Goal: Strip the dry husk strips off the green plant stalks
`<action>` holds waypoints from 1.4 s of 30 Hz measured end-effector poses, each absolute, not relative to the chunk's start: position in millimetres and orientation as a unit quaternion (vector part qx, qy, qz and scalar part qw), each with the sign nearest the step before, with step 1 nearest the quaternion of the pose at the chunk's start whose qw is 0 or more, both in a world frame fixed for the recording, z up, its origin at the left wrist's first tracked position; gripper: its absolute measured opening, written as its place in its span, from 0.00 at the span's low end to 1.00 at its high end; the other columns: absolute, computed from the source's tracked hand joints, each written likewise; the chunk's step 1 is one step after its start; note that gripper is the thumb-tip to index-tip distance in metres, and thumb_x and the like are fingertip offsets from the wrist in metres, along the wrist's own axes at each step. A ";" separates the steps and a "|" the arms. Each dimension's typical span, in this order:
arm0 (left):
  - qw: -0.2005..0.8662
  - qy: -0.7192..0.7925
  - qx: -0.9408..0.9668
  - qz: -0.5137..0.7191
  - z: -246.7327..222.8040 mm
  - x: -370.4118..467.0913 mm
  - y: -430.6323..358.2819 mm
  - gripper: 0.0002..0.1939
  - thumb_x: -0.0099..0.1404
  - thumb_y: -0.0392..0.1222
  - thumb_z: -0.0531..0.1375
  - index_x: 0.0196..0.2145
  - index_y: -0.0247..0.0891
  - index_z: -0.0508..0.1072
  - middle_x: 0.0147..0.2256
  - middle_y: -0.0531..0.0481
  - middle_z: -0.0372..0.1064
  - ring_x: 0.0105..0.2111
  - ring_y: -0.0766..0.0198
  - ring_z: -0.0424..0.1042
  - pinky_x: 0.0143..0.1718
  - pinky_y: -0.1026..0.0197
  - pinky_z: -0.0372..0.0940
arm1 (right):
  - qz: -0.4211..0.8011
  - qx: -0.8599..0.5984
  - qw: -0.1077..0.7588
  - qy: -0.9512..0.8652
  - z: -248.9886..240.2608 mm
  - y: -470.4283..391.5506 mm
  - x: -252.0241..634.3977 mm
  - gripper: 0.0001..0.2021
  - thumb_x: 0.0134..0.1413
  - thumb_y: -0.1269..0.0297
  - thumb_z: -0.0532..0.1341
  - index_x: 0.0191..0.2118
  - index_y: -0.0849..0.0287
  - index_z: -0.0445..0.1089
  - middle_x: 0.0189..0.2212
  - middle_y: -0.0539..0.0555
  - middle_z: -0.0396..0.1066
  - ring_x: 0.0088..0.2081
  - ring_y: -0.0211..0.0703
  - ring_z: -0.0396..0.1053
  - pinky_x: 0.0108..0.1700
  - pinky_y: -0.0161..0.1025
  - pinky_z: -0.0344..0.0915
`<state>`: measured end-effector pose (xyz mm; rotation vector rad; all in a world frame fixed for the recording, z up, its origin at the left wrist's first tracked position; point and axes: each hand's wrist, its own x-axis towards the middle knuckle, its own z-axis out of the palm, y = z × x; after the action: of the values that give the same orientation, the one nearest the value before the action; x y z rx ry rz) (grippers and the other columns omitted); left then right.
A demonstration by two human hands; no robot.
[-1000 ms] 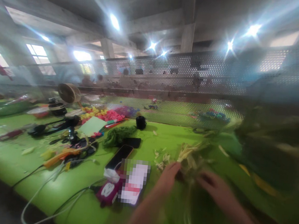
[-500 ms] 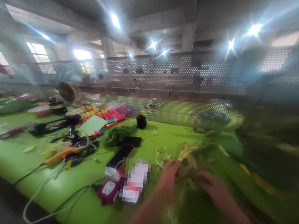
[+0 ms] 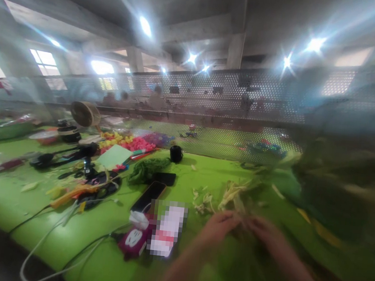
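Note:
My left hand [image 3: 223, 224] and my right hand [image 3: 263, 229] are close together over the right part of the green tabletop [image 3: 201, 171]. Their fingers look pinched, with the fingertips nearly meeting. What lies between them is blurred and cannot be made out. Just beyond the fingertips is a loose bunch of pale yellow, petal-like strips [image 3: 232, 193]. Smaller pale scraps [image 3: 204, 201] are scattered to the left of it, near my left hand.
Left of my hands lie a pixelated pink-white item [image 3: 166, 232], a purple tissue pack [image 3: 135, 240], a dark phone [image 3: 150, 196] and green netting [image 3: 147, 170]. An orange glue gun [image 3: 73, 195] trails cables. A perforated screen [image 3: 191, 100] stands behind; a dark-green bulky bag [image 3: 332, 196] is at right.
My hands have come closer together, the fingertips now almost meeting. My left hand has shifted right and slightly nearer; the strips between the hands are less visible. The view has tilted a little.

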<state>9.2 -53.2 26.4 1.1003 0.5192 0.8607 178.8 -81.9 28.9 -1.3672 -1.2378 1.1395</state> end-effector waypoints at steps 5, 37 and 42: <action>0.717 0.295 0.431 0.461 25.7 7.0 -50.8 0.15 0.59 0.50 0.63 0.37 0.35 0.74 0.32 0.48 0.70 0.30 0.65 0.68 0.35 0.62 0.62 | 0.514 -0.556 0.487 -0.435 40.0 -92.3 175.7 0.18 0.36 0.48 0.70 0.29 0.58 0.76 0.29 0.54 0.77 0.35 0.50 0.72 0.40 0.43 0.66; 0.551 0.368 0.644 0.383 -0.3 13.4 -38.4 0.06 0.58 0.39 0.57 0.32 0.35 0.72 0.32 0.48 0.70 0.35 0.61 0.66 0.37 0.61 0.61 | 0.388 -0.570 0.353 -0.632 19.0 -83.2 182.2 0.13 0.48 0.52 0.61 0.29 0.58 0.74 0.27 0.52 0.75 0.36 0.51 0.72 0.42 0.43 0.66; 0.554 0.360 0.647 0.382 10.0 12.6 -41.6 0.07 0.60 0.40 0.56 0.34 0.35 0.72 0.31 0.50 0.68 0.33 0.64 0.65 0.36 0.62 0.59 | 0.378 -0.591 0.392 -0.595 17.3 -82.3 183.4 0.08 0.46 0.58 0.60 0.28 0.56 0.72 0.27 0.51 0.75 0.36 0.49 0.72 0.40 0.41 0.65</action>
<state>12.6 -41.6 10.0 1.5287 0.8508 0.9021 183.4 -82.3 17.3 -1.5003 -1.5103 0.9607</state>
